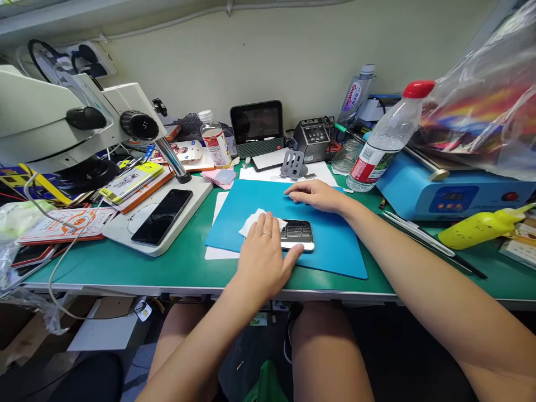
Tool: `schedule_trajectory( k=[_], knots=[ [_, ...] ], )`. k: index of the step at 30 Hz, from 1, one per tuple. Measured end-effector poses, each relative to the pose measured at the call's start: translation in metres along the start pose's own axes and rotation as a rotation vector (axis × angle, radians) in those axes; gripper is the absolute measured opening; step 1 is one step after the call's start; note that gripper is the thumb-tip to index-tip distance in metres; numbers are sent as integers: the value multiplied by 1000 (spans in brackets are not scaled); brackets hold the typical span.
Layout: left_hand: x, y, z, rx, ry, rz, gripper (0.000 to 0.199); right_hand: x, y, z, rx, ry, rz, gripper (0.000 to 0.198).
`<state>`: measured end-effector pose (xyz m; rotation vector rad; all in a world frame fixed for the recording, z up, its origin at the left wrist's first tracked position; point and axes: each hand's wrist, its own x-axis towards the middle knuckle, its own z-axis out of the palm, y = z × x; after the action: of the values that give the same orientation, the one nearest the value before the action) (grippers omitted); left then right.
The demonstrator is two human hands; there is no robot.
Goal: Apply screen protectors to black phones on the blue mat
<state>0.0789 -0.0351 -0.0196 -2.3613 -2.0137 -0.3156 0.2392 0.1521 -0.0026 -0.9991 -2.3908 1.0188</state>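
Note:
My left hand (264,251), with a ring on one finger, lies flat over a white tissue (250,223) on a phone (300,234). The thumb is spread out beside the phone's near edge. Part of the phone is hidden under the hand and tissue; its uncovered end shows a dark, glossy surface with reflections. My right hand (315,195) hovers over or rests on the blue mat (335,254) just beyond the phone, fingers loosely bent and apart, with nothing visible in them.
Left stands a microscope (142,125), a black phone (163,216) on its base. Behind are a plastic bottle (216,142), a small screen (257,123) and a metal stand (292,163). Right are a red-capped bottle (379,145), blue machine (460,187), tweezers (422,237) and yellow squeeze bottle (477,229).

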Motion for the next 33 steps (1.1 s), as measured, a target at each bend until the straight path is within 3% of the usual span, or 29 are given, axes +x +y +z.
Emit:
schedule_trajectory(
  k=[4, 7, 14, 23, 33],
  knots=[
    [9, 43, 5, -39, -1, 22, 87, 1, 4, 1, 31, 1, -2, 48],
    [2, 55, 6, -59, 17, 48, 86, 1, 4, 0, 38, 17, 13, 48],
    [-35, 17, 0, -67, 22, 82, 76, 1, 4, -1, 37, 10, 20, 49],
    [-11, 1, -1, -28, 40, 41, 72, 1, 1, 0, 44, 14, 20, 50],
    [-36, -26, -4, 58, 42, 34, 70, -1, 1, -1, 25, 3, 30, 49]
  ],
)
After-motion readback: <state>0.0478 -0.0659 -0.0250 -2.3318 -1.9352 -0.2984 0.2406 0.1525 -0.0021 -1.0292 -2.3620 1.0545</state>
